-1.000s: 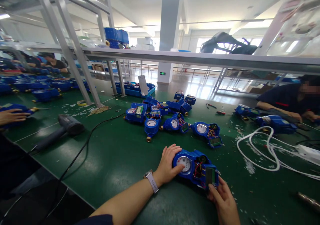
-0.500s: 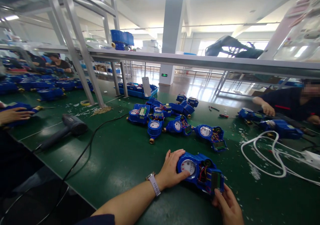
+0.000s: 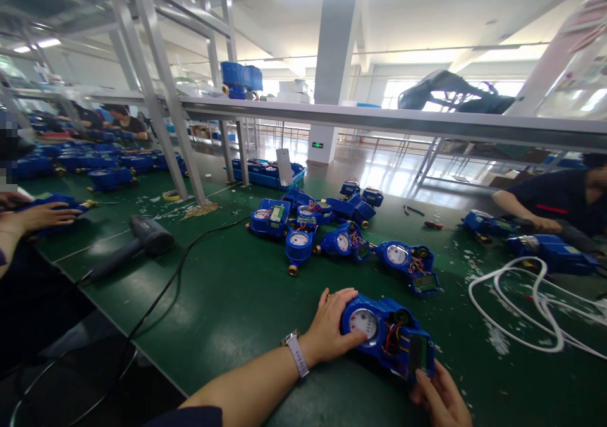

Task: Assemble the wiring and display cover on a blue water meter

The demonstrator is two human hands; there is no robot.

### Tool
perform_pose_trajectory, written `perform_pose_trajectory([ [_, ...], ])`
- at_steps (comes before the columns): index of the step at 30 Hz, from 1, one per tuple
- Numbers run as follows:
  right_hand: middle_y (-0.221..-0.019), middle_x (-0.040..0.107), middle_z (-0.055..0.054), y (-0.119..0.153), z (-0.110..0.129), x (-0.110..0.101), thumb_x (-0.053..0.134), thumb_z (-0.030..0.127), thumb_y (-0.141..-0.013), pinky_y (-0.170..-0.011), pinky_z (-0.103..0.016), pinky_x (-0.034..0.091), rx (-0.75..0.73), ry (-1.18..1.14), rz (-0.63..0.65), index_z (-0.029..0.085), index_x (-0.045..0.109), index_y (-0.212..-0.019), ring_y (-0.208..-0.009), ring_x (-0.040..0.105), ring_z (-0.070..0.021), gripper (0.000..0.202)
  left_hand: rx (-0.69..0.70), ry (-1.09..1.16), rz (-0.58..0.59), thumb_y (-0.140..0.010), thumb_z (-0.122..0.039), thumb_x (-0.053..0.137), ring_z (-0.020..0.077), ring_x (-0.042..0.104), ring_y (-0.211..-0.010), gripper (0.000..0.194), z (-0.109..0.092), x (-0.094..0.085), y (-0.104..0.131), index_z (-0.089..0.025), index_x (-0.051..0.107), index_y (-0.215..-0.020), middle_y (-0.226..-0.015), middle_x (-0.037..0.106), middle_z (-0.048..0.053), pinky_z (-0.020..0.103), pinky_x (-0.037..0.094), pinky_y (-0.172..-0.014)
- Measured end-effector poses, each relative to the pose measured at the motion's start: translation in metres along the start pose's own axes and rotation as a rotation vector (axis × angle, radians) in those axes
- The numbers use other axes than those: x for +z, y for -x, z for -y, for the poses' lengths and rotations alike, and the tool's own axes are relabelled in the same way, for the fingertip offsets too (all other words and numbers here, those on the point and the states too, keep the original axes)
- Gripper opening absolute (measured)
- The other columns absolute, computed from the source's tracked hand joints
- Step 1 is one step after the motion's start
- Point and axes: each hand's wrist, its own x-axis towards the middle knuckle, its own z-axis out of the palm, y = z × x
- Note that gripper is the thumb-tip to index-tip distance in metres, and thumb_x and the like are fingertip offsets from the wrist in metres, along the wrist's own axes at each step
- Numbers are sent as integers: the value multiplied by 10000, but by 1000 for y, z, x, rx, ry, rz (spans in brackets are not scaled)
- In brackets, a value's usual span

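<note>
A blue water meter (image 3: 364, 326) with a round white dial lies on the green table before me, its housing uncovered so that coloured wires show. My left hand (image 3: 334, 329) is wrapped round its dial end, the thumb resting across the dial's edge. At the other end, a small display module (image 3: 419, 354) sits tilted at the meter's side. My right hand (image 3: 439, 392) pinches the lower edge of this module between thumb and fingers. Beyond my hands lie more meters, among them one with its display hanging out (image 3: 397, 254) and one with a brass fitting (image 3: 298, 242).
A heat gun (image 3: 150, 234) lies at left, its black cord crossing the table. White cable (image 3: 516, 326) loops at right. A screwdriver (image 3: 432, 224) and pliers (image 3: 413, 210) lie farther back. A blue tray (image 3: 270, 171) stands by the shelf posts. Co-workers handle meters at both sides.
The whole view has shifted slightly, so things appear a little farther right. Both my hands keep their hold on the meter. The co-worker's hand at right has moved.
</note>
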Motion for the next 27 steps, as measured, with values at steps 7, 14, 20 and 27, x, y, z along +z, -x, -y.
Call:
perform_pose_trajectory([
  [7,-625,556,26,9,10,8,745,698,-591,-627,-294,422,-18,10,-27,87,389,-1334,-607,505,-171,1025,2,3,-2,-790,-496,656,299,405,-1369,710,1,0,0,-239,386,-1394,-1451,465,122,606,91,-1184],
  [14,-596,548,25,6,3,8,737,707,-563,-586,-293,406,-23,32,-76,95,432,-1304,-578,501,-175,1008,1,-1,-2,-789,-489,656,299,406,-1369,706,1,0,0,-241,386,-1392,-1452,465,121,603,94,-1184],
  [20,-618,570,21,6,12,9,754,699,-526,-624,-302,427,-3,40,-46,78,420,-1300,-590,512,-175,1047,8,-10,-2,-794,-502,652,295,400,-1374,712,3,1,0,-234,380,-1395,-1455,462,122,597,99,-1186],
  [27,-629,574,19,13,24,15,763,728,-463,-606,-316,432,10,17,-100,91,456,-1254,-566,495,-171,1062,-2,-20,3,-798,-495,645,302,402,-1371,705,2,0,0,-241,379,-1400,-1460,456,121,602,98,-1184],
])
